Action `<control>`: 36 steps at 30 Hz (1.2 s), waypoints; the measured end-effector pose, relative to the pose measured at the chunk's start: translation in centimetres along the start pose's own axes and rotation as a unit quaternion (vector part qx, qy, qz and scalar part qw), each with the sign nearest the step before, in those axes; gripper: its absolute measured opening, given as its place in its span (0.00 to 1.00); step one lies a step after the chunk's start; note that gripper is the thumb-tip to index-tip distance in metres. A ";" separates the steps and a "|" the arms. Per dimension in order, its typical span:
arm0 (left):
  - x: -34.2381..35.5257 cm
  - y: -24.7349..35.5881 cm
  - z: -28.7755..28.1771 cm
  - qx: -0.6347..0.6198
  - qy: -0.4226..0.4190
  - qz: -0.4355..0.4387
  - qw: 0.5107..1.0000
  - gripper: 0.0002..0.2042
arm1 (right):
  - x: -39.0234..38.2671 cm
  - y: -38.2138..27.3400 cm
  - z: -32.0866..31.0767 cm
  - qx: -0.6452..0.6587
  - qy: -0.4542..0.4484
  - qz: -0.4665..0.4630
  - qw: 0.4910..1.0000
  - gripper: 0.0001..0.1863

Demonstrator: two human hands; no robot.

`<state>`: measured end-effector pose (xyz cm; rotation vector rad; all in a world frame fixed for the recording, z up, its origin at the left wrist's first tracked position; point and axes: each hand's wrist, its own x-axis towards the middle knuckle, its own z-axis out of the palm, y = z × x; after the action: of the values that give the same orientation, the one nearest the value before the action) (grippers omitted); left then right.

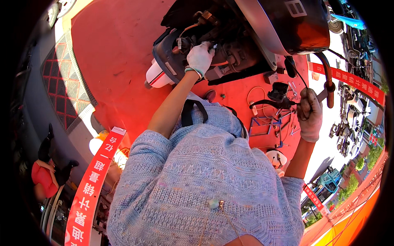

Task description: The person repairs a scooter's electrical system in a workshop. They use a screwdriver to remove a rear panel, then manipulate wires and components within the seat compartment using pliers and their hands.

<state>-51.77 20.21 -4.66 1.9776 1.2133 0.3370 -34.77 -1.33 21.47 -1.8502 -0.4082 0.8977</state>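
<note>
My left hand [200,58], in a white glove, reaches into the open body of a scooter [164,49]. Its fingers are closed among dark parts and wires, near a small pale piece I cannot identify. To the right, my right hand [310,117] wears a glove with blackened fingers. They curl beside a black handlebar part [283,103], and what lies inside them is hidden. A thin black cable comes down to this hand from above. Over the opening hangs a glossy black and silver body part [301,28] of the vehicle.
Hand tools and a blue metal frame [262,126] lie on the red floor [111,53] below my right arm. A black open case [278,92] is near them. Red banners [96,180] stretch along both sides. A person in red [44,178] sits at the far left.
</note>
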 end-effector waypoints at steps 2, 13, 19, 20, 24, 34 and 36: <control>0.2 0.2 -0.1 0.027 0.010 0.016 0.999 0.13 | 0.8 1.4 -1.9 -0.095 -0.025 -0.106 0.989 0.07; 0.5 0.4 1.0 0.025 0.086 0.097 0.991 0.07 | 1.1 0.8 -1.8 -0.016 -0.036 -0.002 0.999 0.13; 2.8 0.3 -2.3 0.176 0.063 0.281 0.941 0.09 | 0.6 4.6 0.2 -0.058 0.022 0.066 0.996 0.13; 3.4 0.4 -2.4 0.225 0.042 0.303 0.925 0.08 | 0.6 5.5 0.2 -0.063 0.026 0.058 0.996 0.13; 5.1 2.8 -3.1 0.299 -0.109 0.256 0.913 0.09 | 0.2 5.3 1.1 -0.034 0.028 0.073 0.996 0.12; 6.3 2.9 -3.5 0.326 -0.143 0.322 0.877 0.08 | 0.5 4.7 5.4 -0.036 -0.036 0.063 0.997 0.11; 6.2 3.1 -2.7 0.379 -0.158 0.314 0.856 0.08 | 0.5 4.0 6.3 -0.058 -0.049 0.082 0.994 0.11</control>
<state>-48.19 25.93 -1.57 2.9562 0.4599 -0.2051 -39.48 1.26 16.32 -1.9734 -0.3802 1.0989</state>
